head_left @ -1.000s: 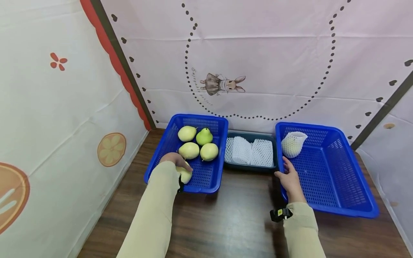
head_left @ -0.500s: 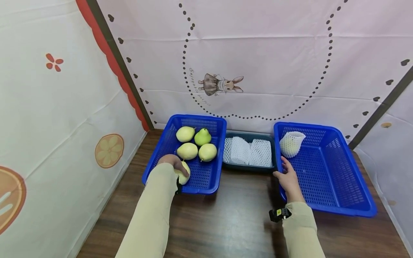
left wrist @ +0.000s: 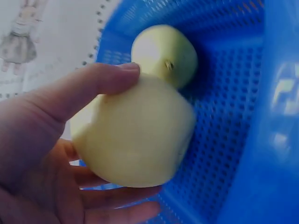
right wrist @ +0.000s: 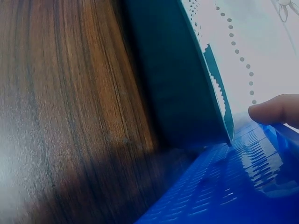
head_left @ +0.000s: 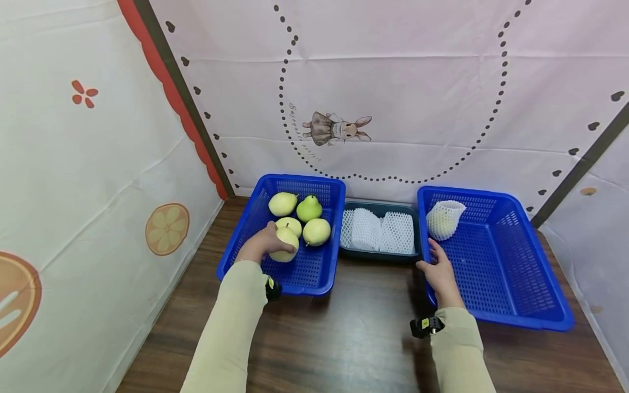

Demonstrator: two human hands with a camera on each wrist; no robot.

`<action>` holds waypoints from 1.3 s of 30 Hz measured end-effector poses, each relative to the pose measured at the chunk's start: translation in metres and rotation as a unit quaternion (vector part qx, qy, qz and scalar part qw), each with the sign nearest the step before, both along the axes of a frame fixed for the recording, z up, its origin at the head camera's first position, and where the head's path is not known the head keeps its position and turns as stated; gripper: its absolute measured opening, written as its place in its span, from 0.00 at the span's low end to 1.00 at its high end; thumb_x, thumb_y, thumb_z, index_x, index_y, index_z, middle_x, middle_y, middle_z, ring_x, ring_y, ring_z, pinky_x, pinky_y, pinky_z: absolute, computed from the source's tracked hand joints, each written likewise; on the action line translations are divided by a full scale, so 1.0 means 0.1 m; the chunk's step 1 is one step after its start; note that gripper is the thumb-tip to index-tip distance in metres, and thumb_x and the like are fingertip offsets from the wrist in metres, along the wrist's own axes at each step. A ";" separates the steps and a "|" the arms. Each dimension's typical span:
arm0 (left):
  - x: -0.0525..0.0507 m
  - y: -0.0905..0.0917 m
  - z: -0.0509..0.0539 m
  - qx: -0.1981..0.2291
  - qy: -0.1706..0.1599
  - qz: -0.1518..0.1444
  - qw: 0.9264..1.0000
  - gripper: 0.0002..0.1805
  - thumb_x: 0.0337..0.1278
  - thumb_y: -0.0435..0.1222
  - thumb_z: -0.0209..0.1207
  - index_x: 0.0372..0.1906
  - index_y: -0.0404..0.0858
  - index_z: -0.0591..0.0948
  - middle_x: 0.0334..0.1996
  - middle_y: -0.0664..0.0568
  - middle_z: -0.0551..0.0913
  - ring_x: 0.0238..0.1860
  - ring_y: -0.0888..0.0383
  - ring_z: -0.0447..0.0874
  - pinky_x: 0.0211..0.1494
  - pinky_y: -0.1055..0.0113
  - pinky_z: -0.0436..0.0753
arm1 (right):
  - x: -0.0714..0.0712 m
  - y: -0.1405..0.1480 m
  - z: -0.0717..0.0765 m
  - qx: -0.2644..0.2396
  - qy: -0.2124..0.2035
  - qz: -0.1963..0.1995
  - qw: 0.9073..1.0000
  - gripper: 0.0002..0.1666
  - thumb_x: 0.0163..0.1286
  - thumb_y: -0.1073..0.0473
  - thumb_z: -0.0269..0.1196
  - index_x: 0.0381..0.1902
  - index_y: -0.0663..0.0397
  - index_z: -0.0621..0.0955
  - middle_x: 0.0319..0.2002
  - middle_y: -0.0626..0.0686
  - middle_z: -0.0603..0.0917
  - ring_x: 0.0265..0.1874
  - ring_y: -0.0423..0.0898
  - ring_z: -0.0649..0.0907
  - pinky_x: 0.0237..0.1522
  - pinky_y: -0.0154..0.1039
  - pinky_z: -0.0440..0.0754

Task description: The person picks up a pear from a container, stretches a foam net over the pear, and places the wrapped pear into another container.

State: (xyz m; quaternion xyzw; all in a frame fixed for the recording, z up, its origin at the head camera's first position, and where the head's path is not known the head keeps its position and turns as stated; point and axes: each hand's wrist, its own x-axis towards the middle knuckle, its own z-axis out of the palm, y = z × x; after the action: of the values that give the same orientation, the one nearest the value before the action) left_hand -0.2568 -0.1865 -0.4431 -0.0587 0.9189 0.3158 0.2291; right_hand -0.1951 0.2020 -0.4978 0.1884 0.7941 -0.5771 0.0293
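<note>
My left hand (head_left: pixel 262 243) holds a pale yellow-green pear (head_left: pixel 285 245) above the left blue basket (head_left: pixel 326 273). In the left wrist view the thumb (left wrist: pixel 117 78) lies on top of this pear, with fingers beneath it. Several other pears lie in that basket, including a greener pear (head_left: pixel 309 208) and a yellow pear (head_left: pixel 316 232); the held one partly hides another behind it. My right hand (head_left: pixel 441 275) rests on the left rim of the right blue basket (head_left: pixel 521 262), its thumb outside. Inside that basket, a pear in a white foam net (head_left: pixel 444 219) sits at the back left corner.
Between the baskets stands a dark green tray (head_left: pixel 380 255) with several white foam nets (head_left: pixel 367 229). Everything stands on a dark wooden table (head_left: pixel 363 327). A printed cloth wall (head_left: pixel 393 109) rises close behind, and another (head_left: pixel 123 191) borders the left.
My left hand has lifted the pear from the near left part of the basket and moved it up and slightly forward. The right hand stays on its basket's rim.
</note>
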 end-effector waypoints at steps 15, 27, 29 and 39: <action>0.20 0.35 -0.05 0.099 0.159 0.057 0.981 0.46 0.41 0.48 0.69 0.62 0.37 0.57 0.58 0.38 0.64 0.54 0.43 0.67 0.53 0.48 0.69 | -0.01 0.03 0.03 -0.033 -0.016 0.013 0.999 0.43 0.62 0.68 0.56 0.72 0.49 0.53 0.69 0.65 0.54 0.65 0.62 0.57 0.62 0.58 0.56; 0.37 0.72 -0.04 0.164 0.224 0.092 0.956 0.44 0.38 0.45 0.71 0.61 0.37 0.62 0.56 0.40 0.67 0.53 0.45 0.69 0.54 0.49 0.69 | 0.00 0.04 0.03 -0.034 -0.020 0.006 0.999 0.42 0.64 0.67 0.56 0.72 0.48 0.53 0.69 0.64 0.54 0.65 0.62 0.57 0.62 0.57 0.56; 0.40 0.78 -0.05 0.172 0.229 0.096 0.953 0.44 0.38 0.45 0.71 0.62 0.37 0.62 0.57 0.40 0.67 0.53 0.45 0.69 0.53 0.49 0.69 | 0.00 0.04 0.02 -0.035 -0.018 0.004 0.999 0.42 0.63 0.67 0.57 0.72 0.48 0.53 0.69 0.64 0.54 0.65 0.62 0.57 0.62 0.57 0.56; 0.47 1.04 -0.14 0.214 0.287 0.080 0.930 0.42 0.36 0.45 0.72 0.60 0.40 0.66 0.55 0.44 0.68 0.52 0.48 0.69 0.53 0.50 0.70 | -0.01 0.04 0.00 -0.034 -0.021 0.003 0.999 0.42 0.64 0.66 0.57 0.72 0.48 0.53 0.69 0.64 0.54 0.65 0.62 0.57 0.62 0.58 0.56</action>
State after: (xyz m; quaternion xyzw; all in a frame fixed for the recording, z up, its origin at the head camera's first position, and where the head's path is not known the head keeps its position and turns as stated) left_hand -0.2100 -0.0822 -0.4567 0.0115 0.8483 0.5255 -0.0639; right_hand -0.1964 0.2059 -0.4976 0.1975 0.7734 -0.5999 0.0542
